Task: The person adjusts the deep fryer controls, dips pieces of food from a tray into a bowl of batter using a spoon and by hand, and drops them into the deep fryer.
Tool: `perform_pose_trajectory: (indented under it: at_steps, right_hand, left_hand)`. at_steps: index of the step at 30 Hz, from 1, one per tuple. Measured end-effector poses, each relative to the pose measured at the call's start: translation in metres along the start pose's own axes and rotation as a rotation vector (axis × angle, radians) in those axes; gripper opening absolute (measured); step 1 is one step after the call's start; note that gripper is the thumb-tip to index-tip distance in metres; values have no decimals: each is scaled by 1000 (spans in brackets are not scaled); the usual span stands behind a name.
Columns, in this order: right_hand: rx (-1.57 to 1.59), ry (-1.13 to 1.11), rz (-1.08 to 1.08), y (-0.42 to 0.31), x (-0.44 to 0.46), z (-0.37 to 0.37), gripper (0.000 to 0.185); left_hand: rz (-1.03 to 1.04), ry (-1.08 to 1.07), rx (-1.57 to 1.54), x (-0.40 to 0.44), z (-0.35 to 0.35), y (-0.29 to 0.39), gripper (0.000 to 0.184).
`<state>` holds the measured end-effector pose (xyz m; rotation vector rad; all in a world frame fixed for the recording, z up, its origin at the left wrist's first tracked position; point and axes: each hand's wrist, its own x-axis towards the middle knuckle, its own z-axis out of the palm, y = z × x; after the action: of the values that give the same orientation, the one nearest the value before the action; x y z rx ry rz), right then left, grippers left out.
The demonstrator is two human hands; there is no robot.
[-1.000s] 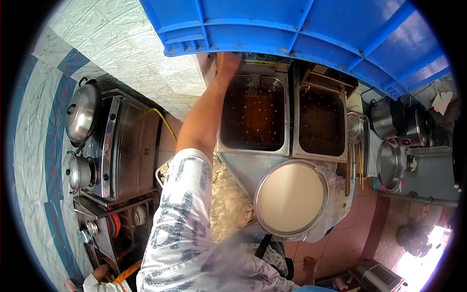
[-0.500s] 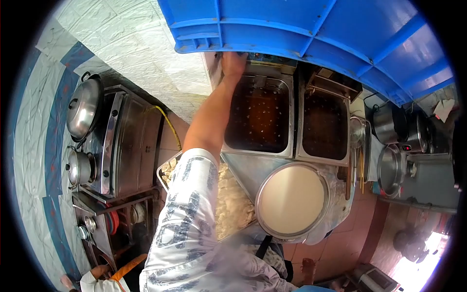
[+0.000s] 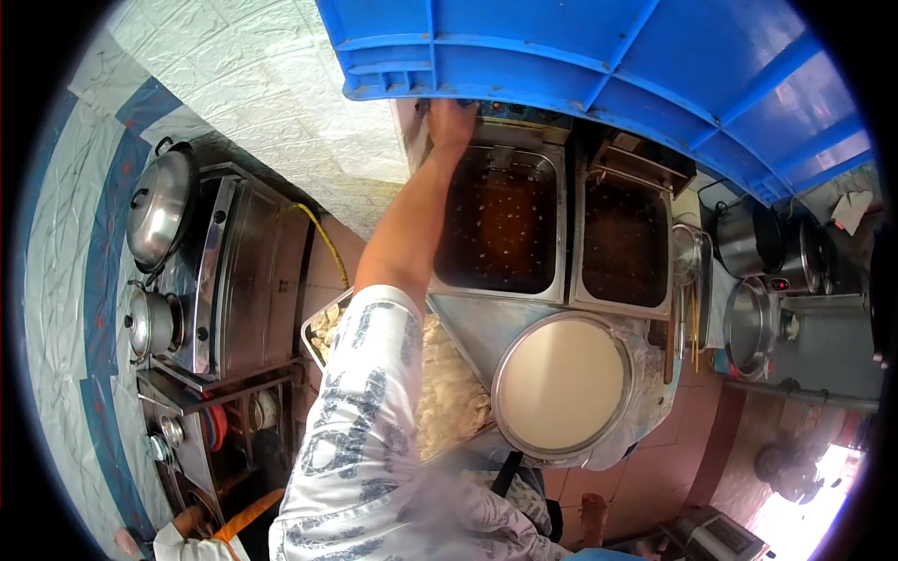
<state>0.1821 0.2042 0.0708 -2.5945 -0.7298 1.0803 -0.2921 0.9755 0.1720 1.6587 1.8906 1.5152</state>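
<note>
My left hand [image 3: 451, 122] reaches up to the control panel [image 3: 524, 114] behind the fryer, its fingers hidden under the edge of the blue crate [image 3: 561, 56]. Whether it holds anything cannot be seen. Below the panel, the left fryer vat [image 3: 500, 220] holds dark oil with small bits on it, and the right vat [image 3: 625, 243] is similar. A round bowl of pale batter [image 3: 561, 383] stands in front of the vats. Beside it, partly under my sleeve, lies a tray of pale, coated-looking pieces [image 3: 449, 383]. My right hand is not visible.
On the left, a metal stove [image 3: 248, 276] carries a lidded wok [image 3: 161, 210] and a small pot [image 3: 152, 323]. Strainers [image 3: 687, 257] and metal pots [image 3: 748, 234] stand at the right. Part of another person [image 3: 201, 538] shows at bottom left.
The view has shifted, so the crate, vats and my left arm appear farther right than a second ago. My left hand stays at the panel.
</note>
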Motion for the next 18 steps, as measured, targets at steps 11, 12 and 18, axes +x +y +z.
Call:
perform_pose_trajectory:
  at_steps: [11, 12, 18]
  right_hand:
    - [99, 284, -637, -221, 55, -94, 15]
    - [-28, 363, -776, -244, 91, -104, 15]
    - [-39, 473, -1116, -491, 197, -144, 28]
  left_hand:
    - [-43, -76, -407, -131, -56, 32, 57]
    - [-66, -104, -400, -158, -72, 36, 55]
    - [-299, -123, -29, -314, -231, 62, 51]
